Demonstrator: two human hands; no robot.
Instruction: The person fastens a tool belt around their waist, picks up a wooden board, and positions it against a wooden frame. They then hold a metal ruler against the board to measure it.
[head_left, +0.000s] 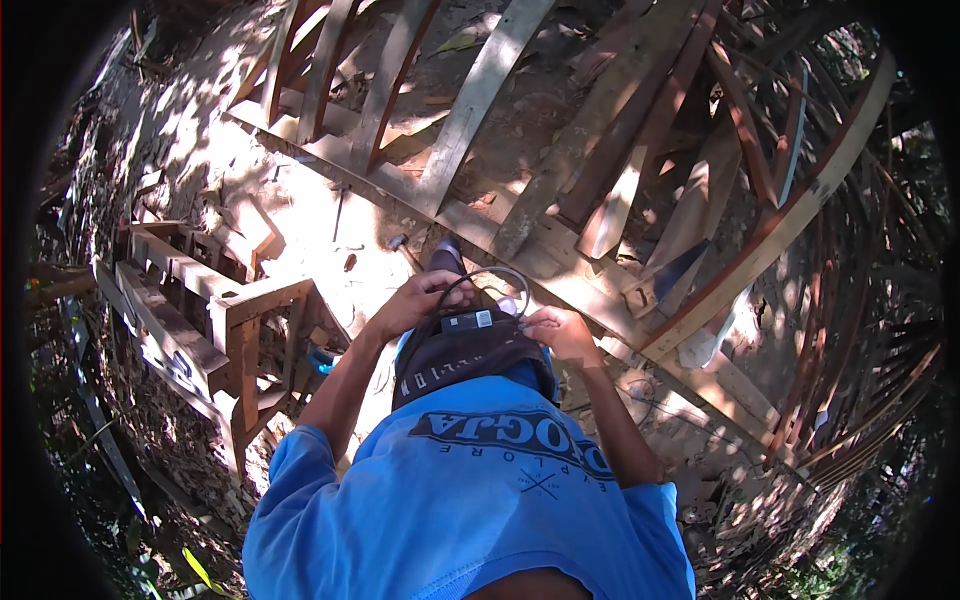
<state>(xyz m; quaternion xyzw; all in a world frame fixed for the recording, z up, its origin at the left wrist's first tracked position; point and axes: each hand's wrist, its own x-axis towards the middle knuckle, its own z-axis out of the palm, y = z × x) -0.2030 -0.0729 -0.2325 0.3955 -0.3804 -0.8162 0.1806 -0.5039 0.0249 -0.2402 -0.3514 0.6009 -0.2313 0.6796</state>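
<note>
A dark waist pouch (457, 360) lies against the front of my blue T-shirt, its top gaping. Inside its mouth sits a black box-shaped device (469, 321) bearing a white label. A dark cable (501, 269) loops up from the pouch and curves between my hands. My left hand (431, 296) is at the pouch's far left rim, with its fingers curled around the cable. At the right corner of the opening, my right hand (561, 330) pinches the pouch's edge; its fingertips partly hide what they grip. A small pale round object (507, 305) shows beside the device.
A hammer (405, 251) lies on the ground beside my dark shoe (447, 259). To the left stands a rough wooden frame (262, 296), with a blue-handled tool (322, 360) near it. Several boards (480, 97) lean across a long timber beam (390, 187) ahead; a curved plank (780, 217) rises at right.
</note>
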